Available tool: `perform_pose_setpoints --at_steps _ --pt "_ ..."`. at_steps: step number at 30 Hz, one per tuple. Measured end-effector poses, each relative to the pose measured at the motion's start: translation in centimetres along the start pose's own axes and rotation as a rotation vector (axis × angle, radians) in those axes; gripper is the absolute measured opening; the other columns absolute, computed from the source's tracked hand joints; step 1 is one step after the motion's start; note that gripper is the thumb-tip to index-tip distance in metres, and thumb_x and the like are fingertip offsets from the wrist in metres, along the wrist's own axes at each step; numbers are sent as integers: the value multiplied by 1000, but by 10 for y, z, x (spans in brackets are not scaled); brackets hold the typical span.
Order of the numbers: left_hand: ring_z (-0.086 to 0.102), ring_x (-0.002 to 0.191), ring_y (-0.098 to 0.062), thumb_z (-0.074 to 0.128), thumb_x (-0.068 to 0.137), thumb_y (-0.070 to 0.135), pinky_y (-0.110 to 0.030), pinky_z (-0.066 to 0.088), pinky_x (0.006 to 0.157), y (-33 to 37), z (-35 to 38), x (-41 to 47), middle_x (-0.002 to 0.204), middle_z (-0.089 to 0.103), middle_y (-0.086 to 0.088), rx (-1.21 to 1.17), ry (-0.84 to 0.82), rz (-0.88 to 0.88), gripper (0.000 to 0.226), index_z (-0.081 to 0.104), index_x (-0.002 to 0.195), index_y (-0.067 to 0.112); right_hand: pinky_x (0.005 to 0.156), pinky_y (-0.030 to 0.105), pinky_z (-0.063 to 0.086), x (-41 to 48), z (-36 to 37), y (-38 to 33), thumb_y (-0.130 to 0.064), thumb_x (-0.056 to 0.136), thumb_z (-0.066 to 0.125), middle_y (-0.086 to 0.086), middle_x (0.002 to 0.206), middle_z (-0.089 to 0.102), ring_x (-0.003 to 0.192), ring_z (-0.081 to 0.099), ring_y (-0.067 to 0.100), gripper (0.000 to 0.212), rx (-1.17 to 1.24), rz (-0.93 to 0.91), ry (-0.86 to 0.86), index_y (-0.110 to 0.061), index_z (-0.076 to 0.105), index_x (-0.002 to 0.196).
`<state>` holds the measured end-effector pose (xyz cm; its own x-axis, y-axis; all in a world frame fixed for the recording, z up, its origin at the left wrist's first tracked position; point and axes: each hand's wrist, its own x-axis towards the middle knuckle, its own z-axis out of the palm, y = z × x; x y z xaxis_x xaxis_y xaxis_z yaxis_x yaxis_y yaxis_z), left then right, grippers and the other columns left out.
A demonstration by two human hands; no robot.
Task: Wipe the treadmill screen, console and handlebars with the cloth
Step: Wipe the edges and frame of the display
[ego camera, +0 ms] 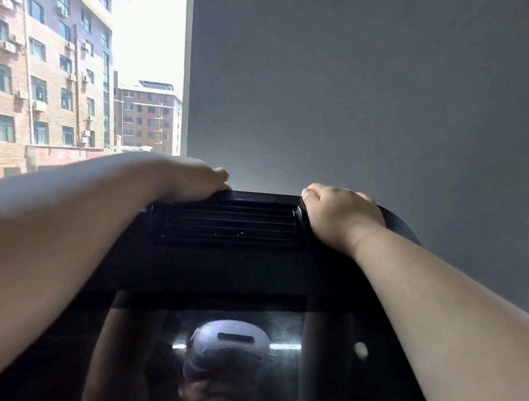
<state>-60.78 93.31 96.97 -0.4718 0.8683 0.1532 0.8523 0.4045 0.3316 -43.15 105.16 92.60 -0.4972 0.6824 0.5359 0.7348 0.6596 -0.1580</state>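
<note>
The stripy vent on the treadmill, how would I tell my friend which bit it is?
Find the big black console in front of the grey wall. Near its top edge, between the left hand and the right hand, sits the vent. It is the only part with long sideways slats; the screen below it is smooth and shiny.

- An indoor exercise room: a black treadmill console point(225, 265) with a slatted vent grille point(230, 222) and a glossy dark screen point(146, 335) fills the near view.
- A plain grey wall point(385, 98) stands behind it, far and right.
- Far left, a window point(143, 35) shows multi-storey brick buildings point(37, 89) with air-conditioning units.
</note>
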Motion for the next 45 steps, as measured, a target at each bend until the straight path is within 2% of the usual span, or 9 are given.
perform_pose_setpoints --at_steps 3,5,8,15,22,29,36,40,45 --pt "54 81 -27 31 100 37 -32 35 66 38 17 5 95 58 -18 26 35 164 41 56 82 10 92 31 31 0 -7 3 -32 100 27 -2 125 60 116 50 21 36 151 42 -52 -31 58 119" --pt "55 90 -31 32 99 32 -33 31 64 69 30 4 111 59 -17 126 65 286 33 57 93 11 82 30 36 1 -10 9 -28 97 35 -5 114 62 106 54 21 28 283 74 -45 -33 59 111" --pt "46 124 -24 25 101 38 -36 35 87 82 50 -2 142 47 0 239 172 434 40 47 133 30 78 32 40 2 -8 13 -27 94 39 -1 107 64 97 56 23 19 295 61 -9 -28 57 102" --pt "27 141 -12 14 98 54 -35 24 113 1 50 -35 157 20 20 347 333 699 55 20 150 40 87 31 39 0 -6 11 -24 98 34 -2 124 59 108 52 21 32 268 86 3 -32 57 118" --pt "53 114 -14 17 101 47 -31 35 94 -20 39 -48 121 54 14 305 429 570 40 52 114 32 99 34 29 -10 1 5 -34 102 22 0 131 56 121 46 24 39 20 -12 48 -27 54 123" --pt "42 132 -22 20 104 37 -35 27 104 76 76 -26 143 47 2 283 424 463 41 47 133 25 104 35 27 -14 2 5 -33 98 29 1 137 50 128 42 23 36 -109 -40 17 -24 44 129" --pt "57 102 -18 18 100 47 -37 35 93 -31 39 -43 108 63 9 199 513 358 39 53 98 32 101 34 28 -14 3 1 -32 101 20 -1 132 55 122 44 23 37 -38 23 26 -28 51 120" --pt "54 98 -20 23 101 44 -37 41 85 -74 16 -50 113 62 4 45 426 121 34 54 108 34 101 35 28 -15 3 0 -32 101 19 -1 130 55 121 45 24 37 -46 23 15 -27 51 120" --pt "44 123 -22 23 103 34 -40 12 106 -54 16 -49 133 54 2 -8 368 15 34 54 118 31 106 35 25 -14 5 3 -39 101 15 -3 138 51 128 42 22 45 -91 -19 19 -29 46 132"
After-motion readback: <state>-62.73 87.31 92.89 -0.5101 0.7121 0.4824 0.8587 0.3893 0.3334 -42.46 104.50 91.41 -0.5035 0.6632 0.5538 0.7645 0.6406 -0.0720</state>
